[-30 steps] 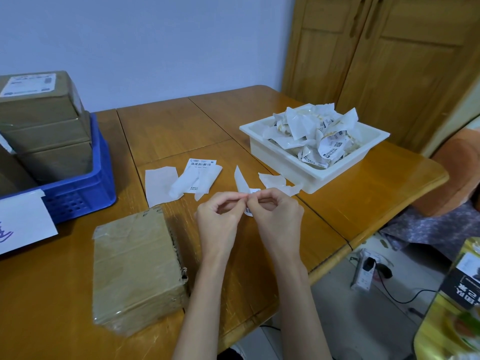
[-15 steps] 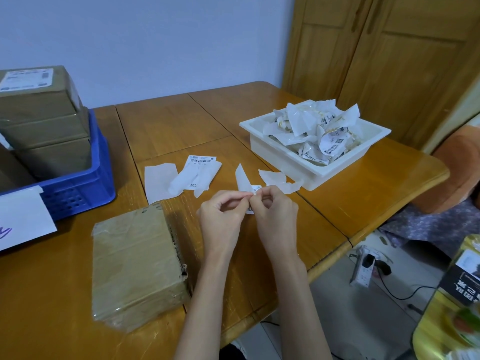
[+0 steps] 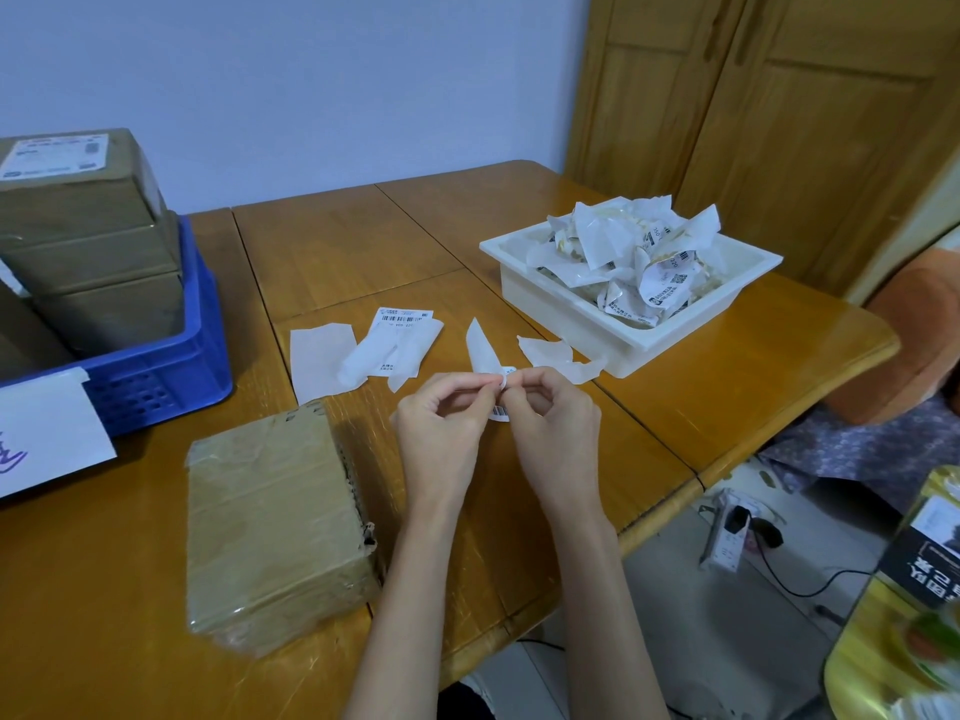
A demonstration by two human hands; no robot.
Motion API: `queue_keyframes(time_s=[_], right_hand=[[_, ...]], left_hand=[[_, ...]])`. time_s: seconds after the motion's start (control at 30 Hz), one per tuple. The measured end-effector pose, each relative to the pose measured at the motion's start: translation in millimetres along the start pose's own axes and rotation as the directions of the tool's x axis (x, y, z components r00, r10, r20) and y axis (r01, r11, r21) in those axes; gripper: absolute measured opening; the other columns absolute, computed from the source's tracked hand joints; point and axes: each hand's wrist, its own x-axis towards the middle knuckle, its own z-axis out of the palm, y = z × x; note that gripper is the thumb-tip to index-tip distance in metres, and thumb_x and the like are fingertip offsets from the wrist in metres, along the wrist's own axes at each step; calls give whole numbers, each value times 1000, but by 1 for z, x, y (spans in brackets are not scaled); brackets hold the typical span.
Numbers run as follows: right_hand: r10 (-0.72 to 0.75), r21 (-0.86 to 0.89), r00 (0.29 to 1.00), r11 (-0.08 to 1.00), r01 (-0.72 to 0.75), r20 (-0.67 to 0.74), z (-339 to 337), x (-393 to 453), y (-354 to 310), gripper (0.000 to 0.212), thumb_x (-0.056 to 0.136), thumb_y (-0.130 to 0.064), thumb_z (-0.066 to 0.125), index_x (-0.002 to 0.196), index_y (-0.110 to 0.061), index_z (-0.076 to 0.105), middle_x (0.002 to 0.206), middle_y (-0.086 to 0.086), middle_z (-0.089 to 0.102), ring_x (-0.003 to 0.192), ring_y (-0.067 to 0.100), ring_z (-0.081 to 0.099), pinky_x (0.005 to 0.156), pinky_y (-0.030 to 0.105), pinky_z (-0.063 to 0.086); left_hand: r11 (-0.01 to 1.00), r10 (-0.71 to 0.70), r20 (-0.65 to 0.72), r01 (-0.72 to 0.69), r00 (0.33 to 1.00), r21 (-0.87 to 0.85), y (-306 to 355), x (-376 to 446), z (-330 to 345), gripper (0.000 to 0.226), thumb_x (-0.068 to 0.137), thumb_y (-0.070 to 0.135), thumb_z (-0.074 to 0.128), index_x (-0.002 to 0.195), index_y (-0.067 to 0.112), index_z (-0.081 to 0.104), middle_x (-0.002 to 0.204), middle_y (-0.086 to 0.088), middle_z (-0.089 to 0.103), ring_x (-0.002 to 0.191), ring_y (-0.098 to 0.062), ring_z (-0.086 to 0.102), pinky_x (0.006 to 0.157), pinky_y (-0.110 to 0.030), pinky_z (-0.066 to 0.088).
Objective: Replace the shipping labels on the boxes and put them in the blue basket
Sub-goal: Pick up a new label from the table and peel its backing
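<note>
One taped cardboard box (image 3: 278, 517) lies flat on the near left of the wooden table (image 3: 727, 356), wrapped in clear tape, its top bare brown with no label on it and its right edge torn. Just right of it two hands meet above the table. The left hand (image 3: 441, 423) and the right hand (image 3: 553, 423) both have curled fingers, and their fingertips pinch one small white label (image 3: 500, 402) between them; a barcode shows on the piece hanging below the fingers, and a white strip of it rises behind them.

Farther on, loose paper lies on the table: a blank white sheet (image 3: 319, 358) at left, a printed label with a barcode (image 3: 397, 345) beside it, and a torn white scrap (image 3: 550, 356) at right, touching the white tray (image 3: 613, 324). That one tray sits at the far right, heaped with crumpled labels (image 3: 644, 257).

At the far left one blue basket (image 3: 166, 366) holds three brown boxes stacked on one another; the top box (image 3: 78, 184) carries a white shipping label. A white paper sheet with purple writing (image 3: 47, 428) hangs at the basket's near side.
</note>
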Motion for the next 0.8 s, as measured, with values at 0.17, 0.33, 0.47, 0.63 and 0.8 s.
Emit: queue_keyframes(time_s=[0.17, 0.33, 0.47, 0.63, 0.8], right_hand=[[-7, 11, 1000, 1000, 7, -6, -2, -1, -3, 13, 90, -8, 66, 84, -19, 67, 69, -23, 62, 72, -10, 65, 64, 6, 49], [33, 74, 999, 997, -32, -21, -5, -2, -4, 8, 88, -9, 68, 83, -13, 71, 71, -18, 68, 72, -6, 68, 66, 8, 50], [68, 97, 997, 993, -65, -31, -5, -1, -4, 8, 88, -7, 65, 85, -9, 72, 71, -16, 69, 71, -6, 68, 66, 7, 49], [64, 87, 997, 994, -61, -34, -4, -1, -4, 5, 86, -8, 69, 83, -11, 72, 69, -17, 69, 71, -3, 69, 68, 11, 53], [61, 76, 997, 995, -58, -43, -4, -2, -4, 3, 86, -8, 69, 85, -9, 72, 71, -15, 70, 71, -4, 69, 69, 10, 52]], left_hand=[[1000, -6, 7, 6, 1000, 5, 1, -1, 0, 11, 83, 4, 73, 92, 8, 78, 88, -2, 74, 80, -3, 69, 68, -11, 52], [1000, -1, 3, 1, 1000, 13, 1, -2, 0, 11, 84, 5, 73, 93, 9, 78, 88, -1, 74, 80, -4, 70, 68, -11, 52], [1000, 4, 1, -4, 1000, 6, 2, -1, 1, 12, 83, 4, 73, 92, 9, 78, 87, -2, 74, 78, -4, 69, 67, -10, 51], [1000, 6, 5, -6, 1000, 6, 3, -2, 1, 13, 83, 3, 73, 92, 10, 78, 86, -3, 74, 77, -4, 69, 67, -10, 51], [1000, 21, 0, -21, 1000, 10, 5, -3, 1, 13, 82, 0, 72, 90, 9, 77, 86, -3, 73, 75, -1, 68, 66, -8, 49]])
